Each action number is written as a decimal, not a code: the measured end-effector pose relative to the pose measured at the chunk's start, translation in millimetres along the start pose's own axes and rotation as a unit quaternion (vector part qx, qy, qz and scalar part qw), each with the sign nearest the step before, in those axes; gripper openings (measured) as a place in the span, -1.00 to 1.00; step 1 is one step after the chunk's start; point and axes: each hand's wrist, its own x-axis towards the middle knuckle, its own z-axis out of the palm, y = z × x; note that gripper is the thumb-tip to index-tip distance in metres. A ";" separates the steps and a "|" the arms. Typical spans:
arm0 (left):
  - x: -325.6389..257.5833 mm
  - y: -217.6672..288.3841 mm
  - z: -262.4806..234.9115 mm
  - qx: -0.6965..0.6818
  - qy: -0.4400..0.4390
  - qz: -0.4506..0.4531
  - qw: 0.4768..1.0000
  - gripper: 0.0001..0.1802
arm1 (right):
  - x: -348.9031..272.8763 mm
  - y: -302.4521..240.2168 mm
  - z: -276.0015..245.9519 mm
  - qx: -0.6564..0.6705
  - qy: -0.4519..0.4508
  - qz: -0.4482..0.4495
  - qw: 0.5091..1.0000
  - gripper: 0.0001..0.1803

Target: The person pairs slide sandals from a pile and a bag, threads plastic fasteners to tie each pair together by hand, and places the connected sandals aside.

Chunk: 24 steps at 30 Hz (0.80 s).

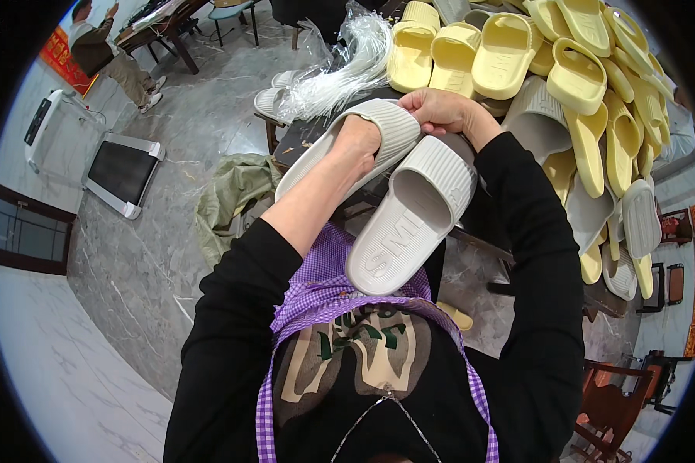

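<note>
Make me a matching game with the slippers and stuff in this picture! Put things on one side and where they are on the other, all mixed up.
Things:
1. Grey slippers
2. Yellow slippers
3. Bundle of clear plastic strips
4. Crumpled green sack

Places:
A. On the floor, to the person's left
B. Heaped on the table, far side and to the right
C. Held in the left hand and right hand
D. Lying on the table's left end, beyond the hands

Pairs: 1-C, 2-B, 3-D, 4-A
</note>
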 end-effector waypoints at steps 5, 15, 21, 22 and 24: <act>4.4 1.1 0.9 0.026 0.003 -0.015 1.000 -0.77 | 2.8 0.9 0.3 0.016 -0.025 0.004 1.000 -0.71; 11.3 -6.1 -9.8 0.018 0.034 0.000 0.999 -0.77 | -0.4 0.6 2.0 0.019 -0.015 -0.012 1.000 -0.66; 8.1 -2.1 -7.4 0.024 0.028 -0.012 0.999 -0.75 | -0.5 3.6 5.2 0.028 0.016 -0.015 0.999 -0.65; 6.6 -1.2 -6.0 0.023 0.023 -0.011 0.999 -0.75 | -1.2 3.8 4.7 0.034 0.014 -0.015 0.999 -0.66; 10.5 -4.4 -11.5 0.032 0.012 -0.005 0.999 -0.75 | -2.0 3.0 3.3 0.041 0.009 -0.016 0.999 -0.67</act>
